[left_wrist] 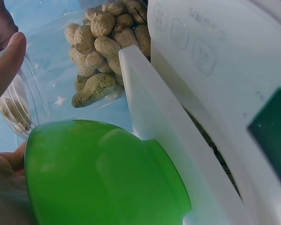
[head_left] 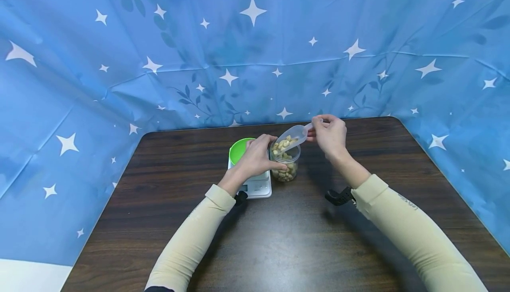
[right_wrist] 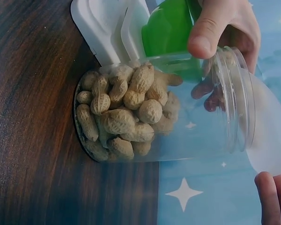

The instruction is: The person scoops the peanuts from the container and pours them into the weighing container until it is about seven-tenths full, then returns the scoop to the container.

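Note:
A clear plastic jar (right_wrist: 201,133) stands upright on the table, about half full of unshelled peanuts (right_wrist: 124,119). My left hand (head_left: 256,157) holds the jar near its rim, thumb on the near side and fingers at the far side. My right hand (head_left: 331,136) pinches the handle of a translucent scoop (head_left: 299,134). Peanuts lie in the scoop, whose tip slopes down into the jar's mouth. Left of the jar, a green bowl (head_left: 237,151) sits on a white kitchen scale (head_left: 260,190), partly hidden by my left hand and forearm.
The dark wooden table (head_left: 303,239) reaches back to a blue curtain (head_left: 279,48) with white stars. A black strap (head_left: 338,197) hangs at my right wrist, above the tabletop.

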The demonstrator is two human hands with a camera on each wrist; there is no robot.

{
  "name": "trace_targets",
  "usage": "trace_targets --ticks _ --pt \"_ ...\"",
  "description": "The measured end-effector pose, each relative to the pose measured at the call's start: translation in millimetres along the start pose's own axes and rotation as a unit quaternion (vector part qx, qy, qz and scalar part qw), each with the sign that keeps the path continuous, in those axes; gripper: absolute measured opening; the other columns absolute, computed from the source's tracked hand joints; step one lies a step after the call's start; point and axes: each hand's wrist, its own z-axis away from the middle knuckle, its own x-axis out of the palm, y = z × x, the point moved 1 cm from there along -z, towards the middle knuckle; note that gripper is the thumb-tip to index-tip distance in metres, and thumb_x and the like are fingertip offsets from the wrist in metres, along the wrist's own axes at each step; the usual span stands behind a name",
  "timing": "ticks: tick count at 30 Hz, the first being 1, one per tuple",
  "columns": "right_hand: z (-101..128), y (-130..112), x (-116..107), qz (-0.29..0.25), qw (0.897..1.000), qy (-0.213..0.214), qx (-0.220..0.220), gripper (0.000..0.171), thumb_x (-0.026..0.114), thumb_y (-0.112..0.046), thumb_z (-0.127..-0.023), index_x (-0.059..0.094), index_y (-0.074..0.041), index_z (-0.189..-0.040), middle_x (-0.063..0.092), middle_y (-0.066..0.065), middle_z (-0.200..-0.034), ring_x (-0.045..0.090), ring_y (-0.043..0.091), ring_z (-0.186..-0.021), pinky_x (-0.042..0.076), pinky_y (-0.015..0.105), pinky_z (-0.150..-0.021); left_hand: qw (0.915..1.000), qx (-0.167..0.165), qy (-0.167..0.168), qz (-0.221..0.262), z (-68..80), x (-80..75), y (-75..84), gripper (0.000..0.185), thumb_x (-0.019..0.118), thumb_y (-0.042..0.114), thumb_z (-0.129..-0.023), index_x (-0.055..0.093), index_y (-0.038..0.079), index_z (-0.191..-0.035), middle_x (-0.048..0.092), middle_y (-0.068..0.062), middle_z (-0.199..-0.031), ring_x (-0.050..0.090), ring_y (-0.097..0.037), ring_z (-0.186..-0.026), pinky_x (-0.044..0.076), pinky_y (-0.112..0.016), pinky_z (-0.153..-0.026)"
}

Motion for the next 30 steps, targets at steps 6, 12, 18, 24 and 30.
trace_targets --ticks 6,12,18,24,30 --pt "-1.2 0.9 -2.8 -0.018 1.0 0.008 0.005 0.034 0.056 -0.017 -0.106 0.057 0.012 -0.124 0.074 0.016 -0.089 0.074 0.013 -0.071 0.06 0.032 -0.069 1.0 0.002 -0.002 0.001 0.1 -0.2 0.3 0.09 0.094 0.044 -0.073 0.054 0.003 -0.142 0.06 -0.009 -0.133 0.056 -0.025 -0.12 0.032 -0.051 -0.105" --pt "-1.7 1.8 -5.6 -0.034 0.999 0.019 0.018 0.03 0.057 -0.018 -0.106 0.059 0.008 -0.12 0.075 0.012 -0.087 0.074 0.013 -0.072 0.06 0.033 -0.071 1.0 0.005 -0.002 -0.005 0.3 -0.2 0.5 0.09 0.094 0.045 -0.073 0.054 0.004 -0.142 0.06 -0.008 -0.133 0.056 -0.023 -0.119 0.032 -0.051 -0.106" --pt "-3.3 3.0 -7.6 -0.059 0.998 0.032 0.021 0.024 0.058 -0.016 -0.105 0.06 0.006 -0.117 0.074 0.005 -0.081 0.074 0.012 -0.07 0.06 0.032 -0.069 0.9998 0.015 -0.001 -0.01 0.0 0.1 1.9 0.092 0.093 0.044 -0.074 0.053 0.004 -0.146 0.06 -0.009 -0.134 0.055 -0.022 -0.12 0.032 -0.053 -0.106" --pt "-5.5 0.9 -8.4 -0.09 0.995 0.04 0.014 0.026 0.058 -0.011 -0.104 0.058 0.01 -0.119 0.073 0.003 -0.076 0.073 0.012 -0.066 0.06 0.031 -0.066 0.9996 0.019 -0.005 -0.018 0.9 0.9 2.7 0.095 0.092 0.045 -0.076 0.049 0.002 -0.15 0.057 -0.01 -0.137 0.053 -0.024 -0.124 0.03 -0.055 -0.108" --pt "-7.7 -1.5 -5.1 -0.107 0.994 0.033 0.01 0.031 0.058 -0.011 -0.104 0.056 0.012 -0.124 0.074 0.004 -0.076 0.073 0.013 -0.067 0.059 0.029 -0.065 0.9998 0.01 -0.011 -0.012 3.2 -1.3 1.1 0.101 0.091 0.046 -0.077 0.041 0.007 -0.156 0.049 -0.01 -0.147 0.046 -0.026 -0.135 0.026 -0.055 -0.113"
